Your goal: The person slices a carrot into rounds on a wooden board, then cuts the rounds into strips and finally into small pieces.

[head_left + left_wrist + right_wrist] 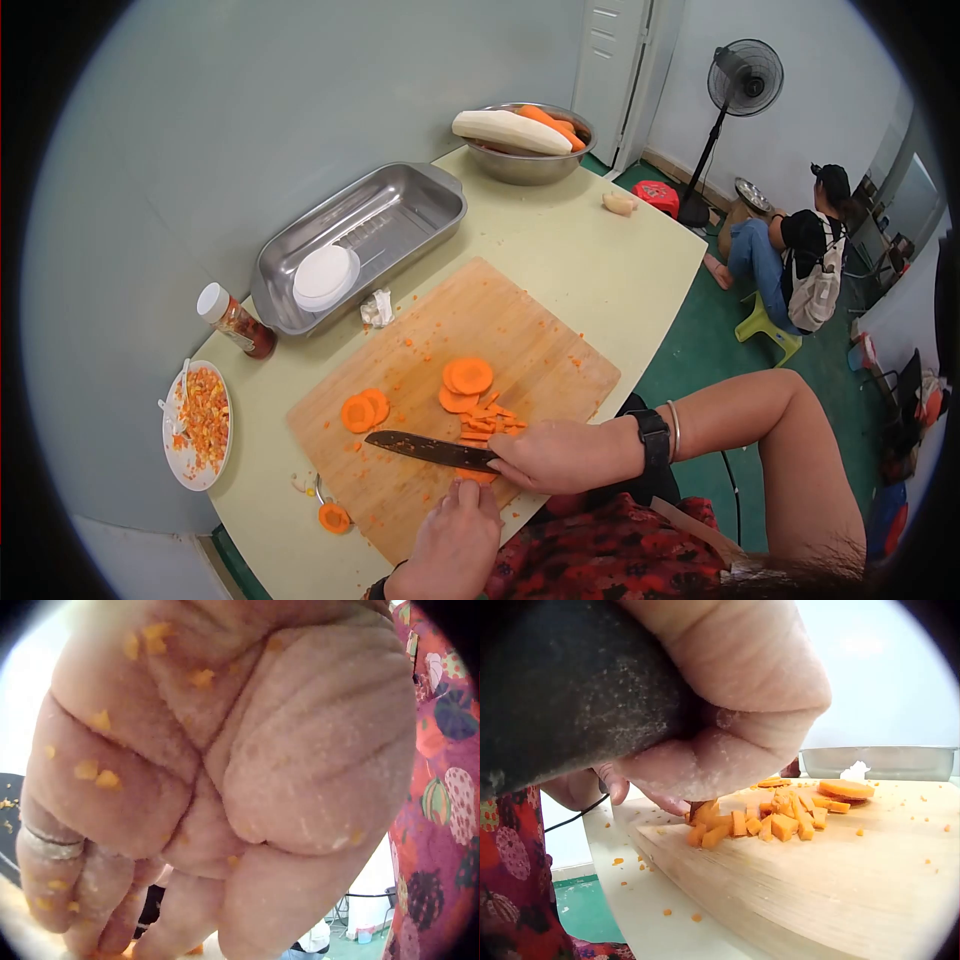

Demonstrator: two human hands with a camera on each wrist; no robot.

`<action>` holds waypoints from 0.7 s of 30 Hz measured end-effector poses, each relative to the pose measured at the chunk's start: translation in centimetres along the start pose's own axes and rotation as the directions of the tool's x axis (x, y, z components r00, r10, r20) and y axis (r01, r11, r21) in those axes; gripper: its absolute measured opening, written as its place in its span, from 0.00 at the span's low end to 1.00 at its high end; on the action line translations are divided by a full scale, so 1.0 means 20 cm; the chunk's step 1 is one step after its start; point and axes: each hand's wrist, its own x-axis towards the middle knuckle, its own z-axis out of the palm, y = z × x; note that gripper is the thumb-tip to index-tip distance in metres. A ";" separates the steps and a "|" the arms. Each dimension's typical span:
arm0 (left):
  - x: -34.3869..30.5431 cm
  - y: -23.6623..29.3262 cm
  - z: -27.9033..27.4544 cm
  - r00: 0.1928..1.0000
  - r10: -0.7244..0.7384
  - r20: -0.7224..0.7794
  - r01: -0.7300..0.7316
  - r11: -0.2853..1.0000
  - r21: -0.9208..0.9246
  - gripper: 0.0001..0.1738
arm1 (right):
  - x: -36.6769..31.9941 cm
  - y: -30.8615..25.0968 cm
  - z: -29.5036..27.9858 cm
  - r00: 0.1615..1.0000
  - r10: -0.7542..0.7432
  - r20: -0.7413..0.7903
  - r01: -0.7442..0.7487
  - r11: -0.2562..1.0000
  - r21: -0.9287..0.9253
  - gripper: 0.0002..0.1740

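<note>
Though at left grip [452,540], carrot [480,476] visible.

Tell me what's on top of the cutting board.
On the cutting board lie round carrot slices and smaller cut pieces; the right hand holds the knife over it. The left hand, right hand and knife hide whatever lies beneath.

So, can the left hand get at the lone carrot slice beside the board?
Probably yes, though the left hand holds carrot by the knife: nothing visible blocks its way to the slice.
</note>
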 end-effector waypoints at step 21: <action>-0.01 -0.02 0.01 0.991 0.098 -0.091 -0.090 0.993 0.081 0.12 | 0.08 0.01 -0.01 0.999 0.045 -0.030 -0.045 0.999 0.008 0.14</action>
